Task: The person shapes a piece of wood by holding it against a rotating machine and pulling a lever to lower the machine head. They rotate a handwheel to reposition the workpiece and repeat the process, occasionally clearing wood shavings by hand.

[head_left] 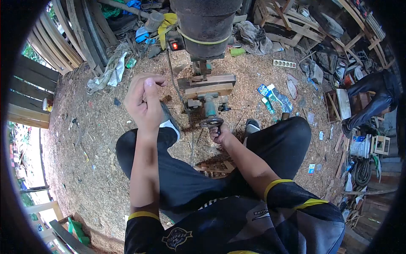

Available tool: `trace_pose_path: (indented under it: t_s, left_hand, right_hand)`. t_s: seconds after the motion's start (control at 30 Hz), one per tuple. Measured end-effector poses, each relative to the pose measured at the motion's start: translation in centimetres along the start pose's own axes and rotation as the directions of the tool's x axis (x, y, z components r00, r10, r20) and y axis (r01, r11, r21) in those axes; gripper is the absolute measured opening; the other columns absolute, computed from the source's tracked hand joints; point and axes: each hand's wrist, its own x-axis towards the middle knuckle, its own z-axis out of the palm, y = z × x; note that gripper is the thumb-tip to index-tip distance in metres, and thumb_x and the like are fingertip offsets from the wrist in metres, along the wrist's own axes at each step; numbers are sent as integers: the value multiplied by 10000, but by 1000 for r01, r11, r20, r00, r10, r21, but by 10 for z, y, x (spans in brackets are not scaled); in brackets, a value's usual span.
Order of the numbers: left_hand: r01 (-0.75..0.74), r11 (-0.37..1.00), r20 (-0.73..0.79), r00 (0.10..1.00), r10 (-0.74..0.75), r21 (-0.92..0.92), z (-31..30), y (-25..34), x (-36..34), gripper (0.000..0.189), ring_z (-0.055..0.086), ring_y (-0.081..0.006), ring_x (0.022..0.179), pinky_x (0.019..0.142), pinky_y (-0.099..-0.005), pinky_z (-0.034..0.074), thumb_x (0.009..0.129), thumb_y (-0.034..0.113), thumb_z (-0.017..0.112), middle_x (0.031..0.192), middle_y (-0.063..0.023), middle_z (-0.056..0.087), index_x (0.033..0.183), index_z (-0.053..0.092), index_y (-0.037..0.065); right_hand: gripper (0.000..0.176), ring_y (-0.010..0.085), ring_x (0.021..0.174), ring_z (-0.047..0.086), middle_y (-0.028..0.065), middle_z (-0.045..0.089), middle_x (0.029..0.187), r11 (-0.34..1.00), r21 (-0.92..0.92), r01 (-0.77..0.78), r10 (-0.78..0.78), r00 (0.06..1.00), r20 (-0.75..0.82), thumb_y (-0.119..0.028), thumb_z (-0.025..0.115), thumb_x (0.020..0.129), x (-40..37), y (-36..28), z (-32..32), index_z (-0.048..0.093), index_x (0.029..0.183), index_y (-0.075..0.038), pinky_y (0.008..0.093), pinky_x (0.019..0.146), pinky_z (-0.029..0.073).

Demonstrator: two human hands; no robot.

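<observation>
In front of me stands a machine with a dark, rounded housing (pixel 206 25) and a yellow band around it. Below the housing, a metal tool end (pixel 203 67) comes down at a wooden piece (pixel 211 89) held on the machine. A worn green vice screw body (pixel 209 106) leads toward me to a round handwheel (pixel 211 122). My right hand (pixel 217 133) is closed on the handwheel's handle. Raised to the left of the wood, my left hand (pixel 144 97) has its fingers curled in and the thumb on top, with nothing visible in it.
A red-lit switch (pixel 174 45) sits beside the housing, and a cable (pixel 172 76) hangs down near the wood. Wood shavings cover the ground (pixel 89 139). A power strip (pixel 284 63) lies to the right. Another person's legs (pixel 372 95) show at far right, near piled timber.
</observation>
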Motion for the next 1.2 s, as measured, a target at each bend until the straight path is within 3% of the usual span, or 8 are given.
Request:
trace_pose_path:
  t_s: [0.23, 0.73, 0.87, 0.93, 0.97, 1.03, 1.13, 1.2]
  left_hand:
    - [72, 996, -49, 996, -75, -57, -9, -2, -2, 340, 644, -200, 844, 796, -320, 520, 1079, 97, 423, 934, -157, 686, 902, 646, -88]
    - [56, 998, -9, 998, -56, -30, -4, -3, -3, 318, 635, -187, 807, 781, -315, 504, 1069, 65, 427, 888, -143, 680, 900, 657, -76]
    - [176, 984, 94, 980, -174, -13, -1, -3, -9, 286, 655, -177, 804, 753, -313, 507, 1055, 101, 488, 872, -118, 690, 902, 677, -50]
    - [371, 928, 206, 911, -356, -42, 9, 1, -14, 248, 673, -175, 791, 717, -316, 509, 1029, 112, 547, 831, -109, 692, 890, 694, -31]
    - [374, 927, 347, 866, -361, 30, 14, -6, -17, 258, 687, -237, 775, 714, -346, 520, 1030, 186, 567, 856, -119, 699, 920, 686, -15]
    - [395, 853, 583, 623, -522, 341, 24, -16, -32, 259, 711, -294, 895, 809, -382, 539, 1023, 208, 564, 949, -167, 716, 1041, 707, -7]
    - [71, 846, 737, 455, -499, 529, 46, -67, -97, 308, 692, -393, 969, 849, -462, 545, 1009, 247, 566, 1023, -218, 711, 1183, 690, 25]
    - [-18, 815, 769, 342, -540, 580, 64, -85, -129, 310, 703, -380, 977, 821, -511, 554, 1005, 257, 564, 1016, -188, 718, 1232, 639, 60]
  right_hand:
    - [334, 95, 449, 417, -44, 448, 540, 992, 48, 113, -110, 992, -60, -327, 380, 1030, 5, 11, 5, 525, 790, -146, 262, 388, 253]
    - [402, 83, 433, 394, -38, 454, 537, 992, 41, -120, 122, 991, -55, -343, 354, 1067, -12, -14, -3, 520, 779, -118, 260, 385, 239]
    - [402, 77, 431, 387, -39, 460, 551, 986, -6, -165, 165, 983, -76, -380, 377, 1059, -5, -21, -8, 530, 812, -103, 251, 385, 233]
    - [412, 80, 435, 396, -38, 459, 553, 995, -24, -96, 95, 995, -38, -399, 383, 1057, -6, -12, -4, 527, 808, -105, 254, 387, 242]
    - [416, 82, 437, 400, -38, 459, 555, 998, -31, -59, 59, 998, -19, -409, 386, 1057, -6, -7, -1, 525, 807, -106, 256, 388, 247]
    - [419, 89, 442, 413, -37, 454, 553, 999, -33, 17, -19, 998, -68, -418, 384, 1059, 0, 4, 4, 528, 807, -116, 260, 391, 259]
    - [406, 105, 450, 446, -23, 498, 560, 999, -43, 2, -5, 997, -77, -417, 376, 1064, 9, 0, -9, 565, 835, -141, 266, 396, 286]
    - [406, 109, 446, 452, -17, 521, 563, 998, -51, -44, 39, 996, -84, -409, 365, 1069, 10, -3, -9, 583, 850, -145, 267, 393, 287]
